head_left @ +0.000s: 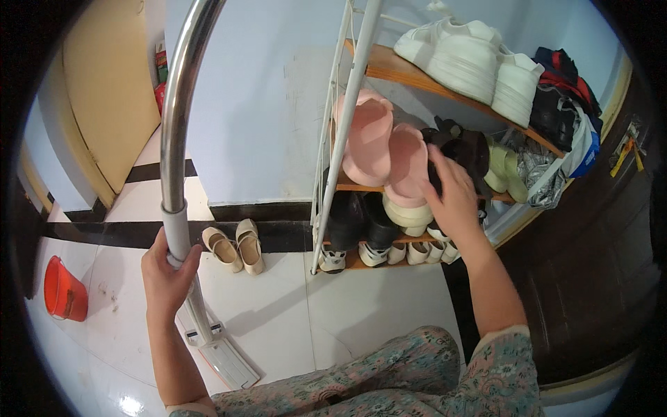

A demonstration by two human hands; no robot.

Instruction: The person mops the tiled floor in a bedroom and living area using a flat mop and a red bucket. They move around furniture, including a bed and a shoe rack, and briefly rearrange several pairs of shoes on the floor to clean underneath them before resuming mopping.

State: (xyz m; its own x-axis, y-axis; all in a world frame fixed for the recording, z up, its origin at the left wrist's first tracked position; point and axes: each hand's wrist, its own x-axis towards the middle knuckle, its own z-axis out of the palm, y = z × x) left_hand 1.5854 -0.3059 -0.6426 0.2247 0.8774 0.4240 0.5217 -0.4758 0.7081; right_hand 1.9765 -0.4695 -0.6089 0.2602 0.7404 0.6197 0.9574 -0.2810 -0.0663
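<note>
My left hand [169, 281] is wrapped around the grey sleeve of a flat mop's metal pole [174, 120]. The mop's white head [224, 354] rests on the floor tiles below. At the shoe rack, my right hand [453, 195] is at the right side of a pink clog [407, 164], thumb and fingers apart. The fingertips seem to touch the clog's edge; whether they press on it is unclear. Its mate, another pink clog [367, 138], stands to the left on the same wooden shelf.
White sneakers [464, 57] fill the top shelf, near a white metal upright [349, 125]. Green slippers [503, 169] and bags [583, 140] are at the right, near a dark door [583, 271]. Beige flats [237, 247] and a red bucket [66, 289] stand on the floor.
</note>
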